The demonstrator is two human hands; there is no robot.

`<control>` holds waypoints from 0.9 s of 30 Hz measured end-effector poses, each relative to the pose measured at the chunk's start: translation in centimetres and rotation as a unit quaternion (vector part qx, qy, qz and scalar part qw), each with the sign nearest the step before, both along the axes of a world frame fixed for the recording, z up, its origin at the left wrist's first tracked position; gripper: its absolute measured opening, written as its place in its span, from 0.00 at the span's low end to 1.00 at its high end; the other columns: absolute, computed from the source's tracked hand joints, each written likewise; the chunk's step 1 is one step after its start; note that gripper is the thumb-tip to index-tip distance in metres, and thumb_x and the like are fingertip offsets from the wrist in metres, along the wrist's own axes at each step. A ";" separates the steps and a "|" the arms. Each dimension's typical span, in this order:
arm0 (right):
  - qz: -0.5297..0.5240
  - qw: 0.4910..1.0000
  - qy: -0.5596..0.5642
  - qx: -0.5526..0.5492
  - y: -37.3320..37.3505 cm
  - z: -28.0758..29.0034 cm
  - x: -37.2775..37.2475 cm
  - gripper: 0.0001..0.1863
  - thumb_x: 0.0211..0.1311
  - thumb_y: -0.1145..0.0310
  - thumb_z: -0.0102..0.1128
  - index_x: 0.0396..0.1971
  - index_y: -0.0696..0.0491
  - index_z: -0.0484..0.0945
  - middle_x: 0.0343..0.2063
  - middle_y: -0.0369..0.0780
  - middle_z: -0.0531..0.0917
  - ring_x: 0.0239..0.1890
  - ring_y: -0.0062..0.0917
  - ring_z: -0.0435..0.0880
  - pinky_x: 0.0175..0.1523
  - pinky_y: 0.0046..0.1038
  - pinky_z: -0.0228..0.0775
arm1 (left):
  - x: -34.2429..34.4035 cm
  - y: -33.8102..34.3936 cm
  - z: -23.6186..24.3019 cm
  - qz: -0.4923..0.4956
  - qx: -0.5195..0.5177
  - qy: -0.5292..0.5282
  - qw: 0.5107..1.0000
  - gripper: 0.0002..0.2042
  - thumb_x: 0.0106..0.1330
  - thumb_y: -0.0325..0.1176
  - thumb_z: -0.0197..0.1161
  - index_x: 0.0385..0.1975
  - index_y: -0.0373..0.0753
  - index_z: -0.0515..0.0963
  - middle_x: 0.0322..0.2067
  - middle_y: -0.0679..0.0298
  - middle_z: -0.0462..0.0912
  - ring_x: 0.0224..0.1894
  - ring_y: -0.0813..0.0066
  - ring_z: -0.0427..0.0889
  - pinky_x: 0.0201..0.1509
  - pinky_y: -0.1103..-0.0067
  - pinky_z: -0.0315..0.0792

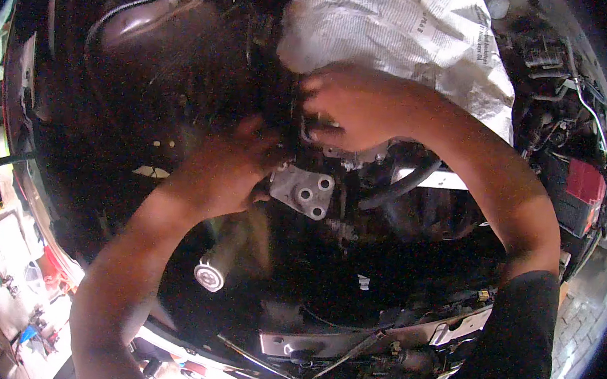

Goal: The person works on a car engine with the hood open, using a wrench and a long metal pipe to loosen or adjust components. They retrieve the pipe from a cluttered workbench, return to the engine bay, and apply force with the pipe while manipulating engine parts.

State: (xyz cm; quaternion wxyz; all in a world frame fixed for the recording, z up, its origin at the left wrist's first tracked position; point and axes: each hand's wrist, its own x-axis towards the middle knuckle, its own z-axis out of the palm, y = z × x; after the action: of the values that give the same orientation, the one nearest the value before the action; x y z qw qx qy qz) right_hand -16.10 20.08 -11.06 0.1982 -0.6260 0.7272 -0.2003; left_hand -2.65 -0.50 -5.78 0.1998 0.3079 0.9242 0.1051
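My left hand (236, 165) is low in the dark engine bay, its fingers bent and partly lost in shadow. Beside its fingertips is a grey metal bracket (301, 191) with several round holes. Whether the hand grips the bracket or only touches it is unclear. Above and to the right, my right hand (351, 110) is curled around a spot at the lower edge of a crumpled newspaper sheet (406, 35). Whatever is between its fingers is hidden. A cylinder with a bright round end (209, 275) lies below my left wrist.
A black hose (402, 188) runs right of the bracket. A battery with a red cover (585, 181) is at the far right. Along the front lies a metal crossmember (377, 339). Tools and parts lie at lower left, near a white panel (9, 245).
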 end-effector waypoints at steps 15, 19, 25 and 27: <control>-0.033 0.979 0.046 -0.198 0.8 -3.2 1.5 0.12 0.54 0.61 0.59 0.21 0.54 0.77 0.29 0.44 0.77 0.39 0.40 0.79 0.49 0.41 0.74 | 0.5 -0.8 0.5 -0.007 0.002 0.000 1.000 0.31 0.45 0.35 0.76 0.55 0.44 0.76 0.56 0.62 0.74 0.63 0.52 0.67 0.61 0.63 0.72; -0.006 0.997 0.023 -0.077 1.4 -2.7 1.9 0.15 0.49 0.67 0.65 0.38 0.56 0.79 0.42 0.45 0.77 0.50 0.41 0.75 0.59 0.39 0.68 | 0.8 -1.3 0.4 -0.016 -0.002 0.010 1.000 0.32 0.45 0.37 0.76 0.55 0.44 0.76 0.57 0.64 0.74 0.63 0.53 0.66 0.61 0.64 0.73; 0.003 0.997 -0.012 -0.071 1.6 -1.0 0.8 0.24 0.43 0.61 0.71 0.42 0.57 0.78 0.45 0.44 0.77 0.54 0.42 0.74 0.62 0.41 0.65 | 0.5 -1.2 0.6 -0.018 0.011 0.036 0.999 0.33 0.42 0.37 0.77 0.54 0.44 0.76 0.55 0.63 0.74 0.61 0.54 0.68 0.62 0.64 0.71; 0.032 0.998 -0.024 -0.043 1.6 -0.4 0.0 0.30 0.39 0.56 0.74 0.43 0.57 0.78 0.47 0.44 0.76 0.56 0.41 0.72 0.63 0.41 0.64 | 0.2 -1.3 0.6 -0.010 0.022 0.033 0.999 0.34 0.41 0.37 0.78 0.54 0.43 0.76 0.55 0.62 0.75 0.60 0.54 0.69 0.62 0.64 0.70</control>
State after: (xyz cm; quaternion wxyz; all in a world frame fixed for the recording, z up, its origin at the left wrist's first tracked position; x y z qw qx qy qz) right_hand -16.10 21.69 -11.49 0.1946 -0.6520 0.6923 -0.2402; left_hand -2.45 -1.75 -5.18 0.1635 0.3245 0.9247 0.1135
